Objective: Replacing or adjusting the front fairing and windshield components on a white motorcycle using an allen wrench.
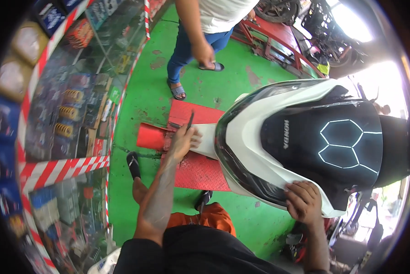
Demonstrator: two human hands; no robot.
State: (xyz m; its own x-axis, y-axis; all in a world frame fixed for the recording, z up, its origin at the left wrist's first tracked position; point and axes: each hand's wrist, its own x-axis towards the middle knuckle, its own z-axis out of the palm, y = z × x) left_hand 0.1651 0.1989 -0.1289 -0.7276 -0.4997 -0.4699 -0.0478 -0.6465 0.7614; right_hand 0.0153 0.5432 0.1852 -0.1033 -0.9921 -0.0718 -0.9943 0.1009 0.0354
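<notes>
A slim, dark, rod-like tool (191, 119) is held in the left hand (183, 140), whose fingers are loosely curled around it, and its end is left jutting out on the side away from the body. The hand is held at the long white front mudguard (207, 138); whether the mudguard is touched cannot be told. The near edge of the glossy white V-shaped scooter fairing (248, 130) is touched by the right hand (304, 201) — its fingers are half bent, and how firmly the edge is gripped cannot be told. The fairing is seen right of centre, nose toward the left, bordered by a dark headlight strip (244, 176) and backed by a black panel (301, 132) marked with pale hexagon outlines. Beneath the nose, a red metal platform (200, 176) is set on the worn green floor (143, 101). Farther off, blue jeans (180, 55) are worn by another person. To the left, yellow coil springs (64, 130) are displayed in a glass case — edged with red-and-white striped tape (68, 170).
</notes>
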